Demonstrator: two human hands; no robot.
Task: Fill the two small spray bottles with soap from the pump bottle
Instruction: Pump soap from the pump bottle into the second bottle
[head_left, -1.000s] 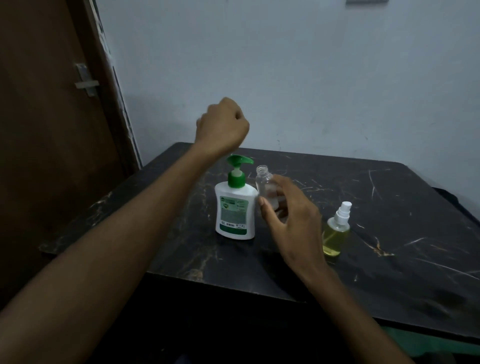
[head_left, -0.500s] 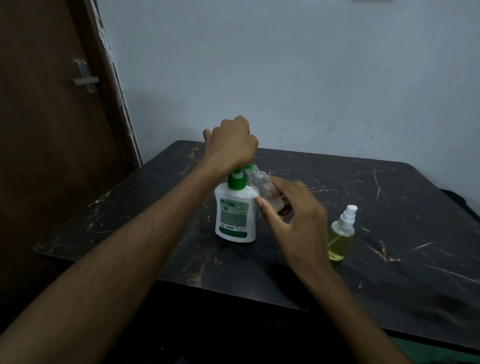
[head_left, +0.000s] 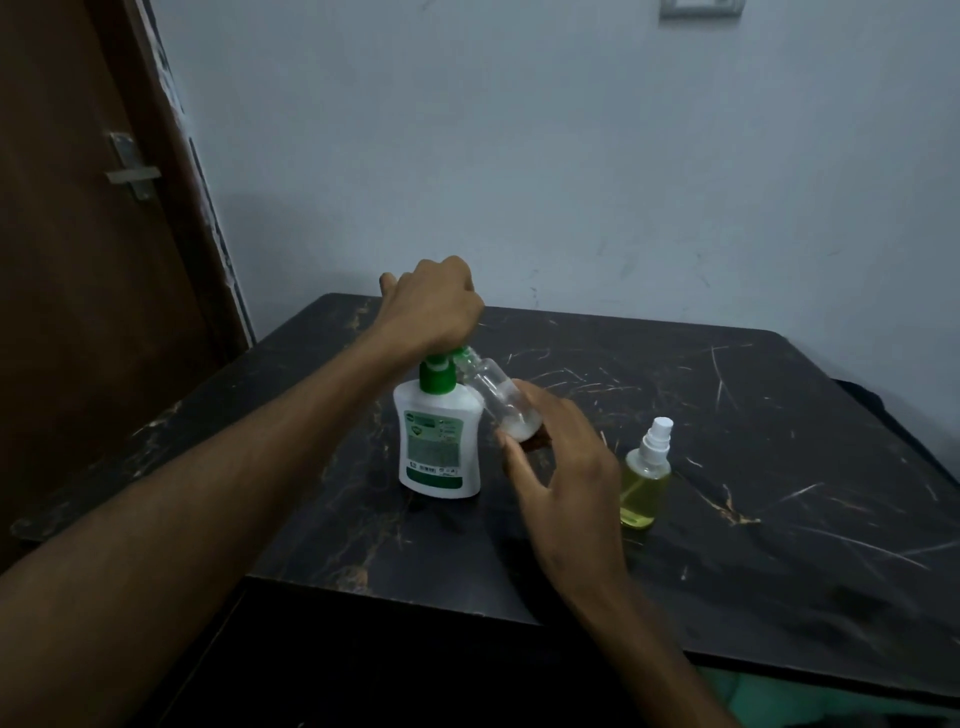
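Observation:
A white pump bottle (head_left: 439, 441) with a green pump head stands on the black marble table (head_left: 753, 415). My left hand (head_left: 434, 306) is a closed fist pressing down on the pump head, which it mostly hides. My right hand (head_left: 561, 462) holds a clear, uncapped small spray bottle (head_left: 501, 397), tilted with its mouth up against the green nozzle; a little white soap lies at its bottom. A second small spray bottle (head_left: 645, 475), capped with a white sprayer and holding yellow-green liquid, stands to the right of my right hand.
A brown door (head_left: 93, 260) with a metal latch stands at the left, close to the table's left corner. A pale wall (head_left: 571, 156) runs behind the table. The table's front edge is near my forearms.
My left fist came down from above onto the pump head and pushed it lower. My right hand tilted the clear bottle toward the nozzle, and white soap now shows in its bottom.

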